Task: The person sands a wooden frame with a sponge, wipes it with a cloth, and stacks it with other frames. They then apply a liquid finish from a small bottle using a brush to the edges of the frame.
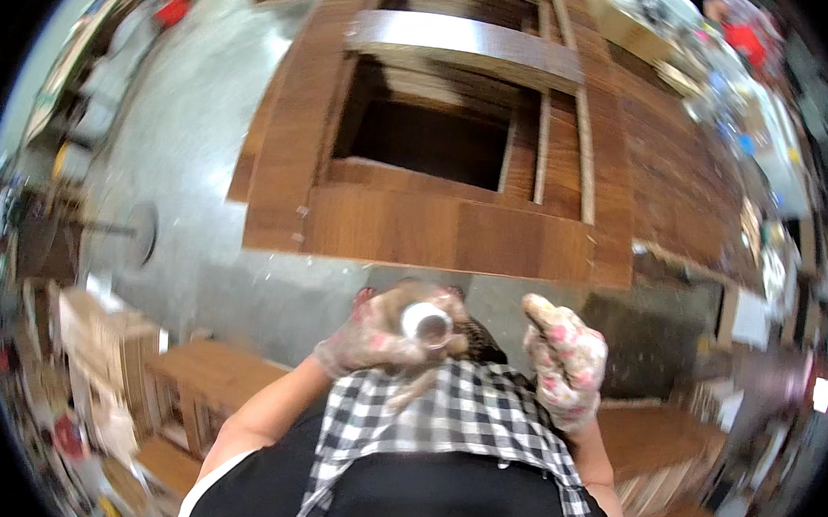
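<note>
Both hands wear floral-patterned work gloves. My left hand point(371, 336) is wrapped round a small round container with a white rim point(426, 325), held in front of my apron; motion smears it, and its contents cannot be made out. To the right, apart from the container, my right hand point(564, 362) is raised with its fingers curled together. Whatever those fingers may hold is hidden. Just beyond both hands lies a stack of brown wood-grain frames point(435, 231) with rectangular openings, its near edge facing me.
A brown board surface point(676, 151) extends to the right of the frames, with bottles and bags point(736, 108) cluttered behind it. Wooden pieces point(208, 369) stand low at left, and more brown panels point(649, 443) at right. Grey concrete floor point(197, 84) shows at left.
</note>
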The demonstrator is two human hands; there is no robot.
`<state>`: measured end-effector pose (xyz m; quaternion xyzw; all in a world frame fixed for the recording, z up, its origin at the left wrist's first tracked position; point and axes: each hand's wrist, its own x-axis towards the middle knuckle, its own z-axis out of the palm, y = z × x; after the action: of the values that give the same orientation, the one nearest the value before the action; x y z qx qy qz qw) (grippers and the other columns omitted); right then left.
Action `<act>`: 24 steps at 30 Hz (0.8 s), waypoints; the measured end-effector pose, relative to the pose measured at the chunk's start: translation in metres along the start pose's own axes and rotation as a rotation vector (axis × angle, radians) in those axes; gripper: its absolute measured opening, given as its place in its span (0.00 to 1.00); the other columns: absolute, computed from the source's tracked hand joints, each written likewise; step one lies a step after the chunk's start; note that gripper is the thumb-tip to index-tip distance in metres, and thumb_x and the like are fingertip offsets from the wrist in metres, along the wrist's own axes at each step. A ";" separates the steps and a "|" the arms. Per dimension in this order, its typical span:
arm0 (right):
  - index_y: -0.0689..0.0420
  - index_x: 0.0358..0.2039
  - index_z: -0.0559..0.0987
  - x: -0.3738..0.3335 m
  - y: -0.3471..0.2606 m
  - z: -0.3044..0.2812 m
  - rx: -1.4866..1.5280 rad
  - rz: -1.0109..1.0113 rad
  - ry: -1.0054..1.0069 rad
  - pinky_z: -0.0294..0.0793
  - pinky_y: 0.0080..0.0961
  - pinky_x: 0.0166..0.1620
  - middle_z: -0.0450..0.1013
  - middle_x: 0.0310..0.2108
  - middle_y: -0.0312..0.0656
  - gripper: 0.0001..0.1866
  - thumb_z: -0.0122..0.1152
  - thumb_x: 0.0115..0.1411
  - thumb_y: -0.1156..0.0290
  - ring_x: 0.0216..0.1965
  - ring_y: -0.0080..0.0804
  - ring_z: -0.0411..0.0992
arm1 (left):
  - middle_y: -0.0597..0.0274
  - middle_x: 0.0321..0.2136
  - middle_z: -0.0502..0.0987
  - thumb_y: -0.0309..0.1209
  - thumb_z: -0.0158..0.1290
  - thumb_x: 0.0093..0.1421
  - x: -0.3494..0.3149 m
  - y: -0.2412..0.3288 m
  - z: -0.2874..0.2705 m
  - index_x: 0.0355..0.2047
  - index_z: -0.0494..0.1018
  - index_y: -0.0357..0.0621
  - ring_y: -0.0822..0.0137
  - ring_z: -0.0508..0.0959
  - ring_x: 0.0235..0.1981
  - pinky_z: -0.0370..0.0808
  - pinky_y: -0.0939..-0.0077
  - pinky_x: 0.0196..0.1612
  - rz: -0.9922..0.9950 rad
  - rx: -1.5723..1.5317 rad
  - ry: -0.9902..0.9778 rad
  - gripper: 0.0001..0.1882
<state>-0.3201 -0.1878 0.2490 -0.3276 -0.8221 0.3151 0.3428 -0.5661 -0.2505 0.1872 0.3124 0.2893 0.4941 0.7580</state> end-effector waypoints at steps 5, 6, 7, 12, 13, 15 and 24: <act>0.59 0.47 0.78 -0.013 -0.030 0.057 -0.105 0.160 0.239 0.72 0.30 0.33 0.75 0.33 0.47 0.20 0.61 0.51 0.80 0.29 0.43 0.74 | 0.56 0.46 0.73 0.38 0.70 0.41 -0.016 0.015 -0.051 0.48 0.70 0.38 0.63 0.73 0.49 0.69 0.69 0.53 -0.192 0.139 -0.064 0.35; 0.59 0.47 0.78 -0.015 -0.034 0.065 -0.149 0.166 0.286 0.72 0.29 0.33 0.74 0.33 0.47 0.20 0.60 0.51 0.81 0.30 0.43 0.74 | 0.56 0.47 0.72 0.37 0.69 0.42 -0.017 0.017 -0.059 0.49 0.69 0.39 0.64 0.72 0.50 0.68 0.69 0.54 -0.209 0.185 -0.115 0.35; 0.59 0.47 0.78 -0.017 -0.037 0.071 -0.192 0.171 0.329 0.72 0.29 0.34 0.74 0.34 0.47 0.20 0.60 0.51 0.81 0.31 0.44 0.74 | 0.57 0.47 0.72 0.37 0.69 0.43 -0.017 0.017 -0.061 0.50 0.69 0.40 0.64 0.72 0.50 0.68 0.69 0.54 -0.223 0.166 -0.171 0.35; 0.60 0.47 0.79 -0.018 -0.062 0.098 -0.302 0.316 0.447 0.72 0.29 0.34 0.74 0.33 0.47 0.20 0.60 0.51 0.82 0.31 0.42 0.74 | 0.56 0.47 0.71 0.31 0.67 0.46 -0.027 0.025 -0.082 0.50 0.66 0.42 0.63 0.72 0.49 0.69 0.67 0.53 -0.270 0.107 -0.361 0.32; 0.60 0.47 0.79 -0.016 -0.065 0.102 -0.324 0.333 0.444 0.72 0.29 0.34 0.74 0.33 0.47 0.20 0.60 0.51 0.82 0.30 0.42 0.74 | 0.60 0.47 0.71 0.35 0.68 0.46 -0.028 0.025 -0.083 0.52 0.67 0.42 0.67 0.70 0.51 0.66 0.70 0.55 -0.292 0.111 -0.359 0.34; 0.59 0.46 0.79 -0.013 -0.064 0.109 -0.343 0.279 0.469 0.72 0.30 0.33 0.73 0.32 0.47 0.20 0.60 0.51 0.82 0.30 0.42 0.74 | 0.61 0.48 0.71 0.34 0.67 0.46 -0.029 0.031 -0.084 0.52 0.66 0.41 0.67 0.70 0.51 0.66 0.70 0.55 -0.275 0.125 -0.390 0.33; 0.63 0.47 0.78 0.002 -0.062 0.123 -0.426 0.284 0.433 0.72 0.26 0.36 0.75 0.36 0.47 0.19 0.58 0.53 0.85 0.32 0.38 0.74 | 0.59 0.49 0.71 0.31 0.66 0.47 -0.039 0.046 -0.091 0.53 0.66 0.41 0.66 0.70 0.52 0.65 0.69 0.56 -0.328 0.085 -0.394 0.32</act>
<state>-0.4353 -0.2588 0.2260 -0.5626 -0.7237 0.1040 0.3859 -0.6739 -0.2555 0.1698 0.3830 0.2034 0.2814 0.8560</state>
